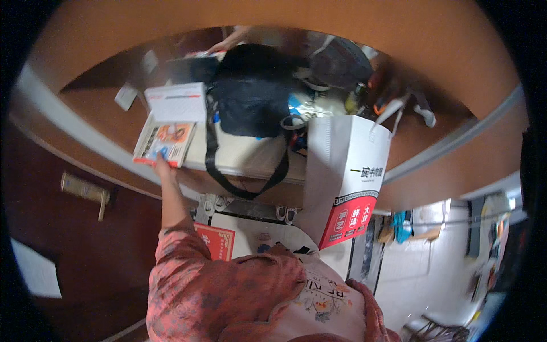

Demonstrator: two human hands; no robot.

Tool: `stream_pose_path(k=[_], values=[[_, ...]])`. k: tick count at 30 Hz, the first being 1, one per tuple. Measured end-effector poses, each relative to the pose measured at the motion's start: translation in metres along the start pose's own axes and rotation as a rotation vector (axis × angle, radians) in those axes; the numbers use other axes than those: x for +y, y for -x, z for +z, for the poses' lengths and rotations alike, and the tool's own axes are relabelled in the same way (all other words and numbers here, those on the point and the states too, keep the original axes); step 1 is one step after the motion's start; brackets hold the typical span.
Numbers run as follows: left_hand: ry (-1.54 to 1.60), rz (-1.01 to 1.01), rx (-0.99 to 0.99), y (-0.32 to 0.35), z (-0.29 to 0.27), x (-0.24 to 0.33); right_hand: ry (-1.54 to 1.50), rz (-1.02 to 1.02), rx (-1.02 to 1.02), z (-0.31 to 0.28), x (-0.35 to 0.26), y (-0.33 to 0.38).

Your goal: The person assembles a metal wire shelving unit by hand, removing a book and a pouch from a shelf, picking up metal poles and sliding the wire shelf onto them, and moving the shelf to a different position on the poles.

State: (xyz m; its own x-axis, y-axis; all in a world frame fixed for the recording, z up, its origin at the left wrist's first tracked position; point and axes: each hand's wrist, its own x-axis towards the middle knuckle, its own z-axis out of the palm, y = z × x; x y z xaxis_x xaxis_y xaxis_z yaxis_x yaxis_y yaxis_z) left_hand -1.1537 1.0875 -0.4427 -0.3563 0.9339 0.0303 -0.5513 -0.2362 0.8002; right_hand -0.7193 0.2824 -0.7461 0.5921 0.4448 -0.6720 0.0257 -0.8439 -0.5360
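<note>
My left hand reaches out to the left side of the shelf. It grips the near edge of a book with an orange and white cover, thumb on top. The book lies on a small pile, its lower edge red. Right behind it is a white box-like item with a red stripe, tilted up. My right hand is out of view. On the right, a tall white and red paper bag with a handle stands upright in front of the shelf; what holds it up is hidden.
A black shoulder bag sits mid-shelf, its strap hanging over the front edge. Silvery packaging and small items crowd beside it. Curved wooden panels frame the shelf. Shoes and a red box are on the floor below.
</note>
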Motion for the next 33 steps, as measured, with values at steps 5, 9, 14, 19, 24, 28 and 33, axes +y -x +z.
stream_pose_path(k=[5, 9, 14, 19, 24, 28, 33], values=[[-0.284, 0.127, 0.079, -0.062, 0.012, -0.016, -0.173, -0.006, 0.11, 0.064, 0.0, 0.011], [-0.854, 0.102, 0.179, -0.002, -0.002, -0.005, -0.521, 0.136, 0.125, 0.047, 0.022, 0.021], [-0.618, 0.085, 0.131, -0.075, -0.002, -0.032, -0.5, 0.248, 0.155, 0.08, -0.039, 0.054], [-0.355, 0.218, -0.113, -0.034, 0.024, -0.03, -0.136, 0.309, 0.107, 0.111, 0.019, 0.074], [-0.846, 0.55, -0.165, 0.095, 0.008, -0.113, -0.301, 0.434, 0.04, 0.098, 0.049, 0.086], [-1.578, -0.076, -0.986, 0.314, -0.094, -0.254, -0.263, 0.31, 0.258, 0.087, 0.098, 0.101], [-1.984, -0.197, -2.251, 0.49, -0.144, -0.312, -0.794, 0.071, 0.651, 0.009, 0.14, 0.122]])
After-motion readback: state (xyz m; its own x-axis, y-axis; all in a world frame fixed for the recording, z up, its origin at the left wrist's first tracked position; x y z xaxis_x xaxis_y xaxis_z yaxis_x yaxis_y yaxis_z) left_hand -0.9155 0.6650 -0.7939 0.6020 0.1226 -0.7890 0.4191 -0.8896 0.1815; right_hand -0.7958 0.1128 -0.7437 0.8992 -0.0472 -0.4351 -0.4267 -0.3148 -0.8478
